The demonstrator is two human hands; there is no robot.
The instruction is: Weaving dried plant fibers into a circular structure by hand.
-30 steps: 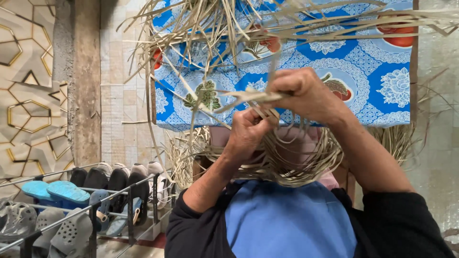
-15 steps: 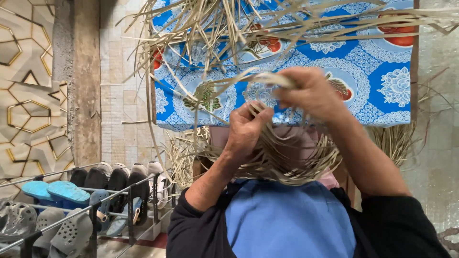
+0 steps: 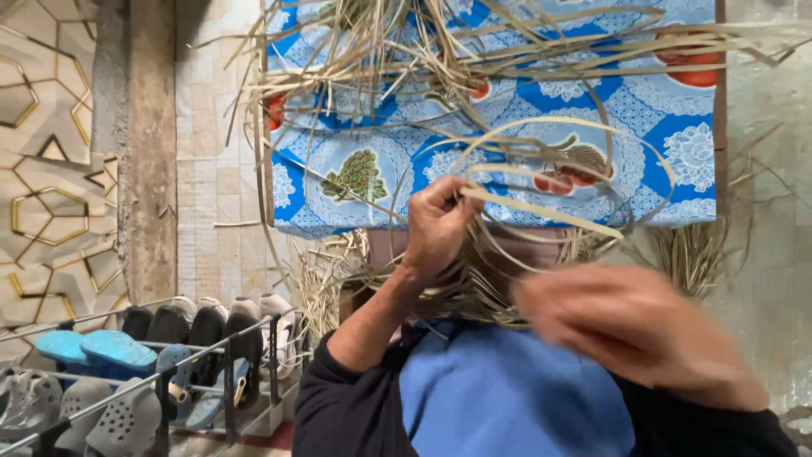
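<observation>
Change: your right hand (image 3: 630, 334) has dropped away from the strips (image 3: 541, 216), blurred; grip cannot be told.
Left hand (image 3: 436, 224): pinched on the strips, chest-high.
Result: a strip now loops free.

Blue cloth (image 3: 677, 161) hangs across the top, patterned with white lacy medallions, green leaves and red fruit. Left of it, a pale tiled wall (image 3: 216, 178), then a rough grey concrete post (image 3: 152, 152) and a beige panel (image 3: 46, 169) traced with gold geometric lines. Down in the lower left corner, a metal shoe rack (image 3: 228, 372) carries blue, grey and black slippers and clogs (packed toe-down in two rows). A blue apron (image 3: 507, 398) fills the bottom centre.
</observation>
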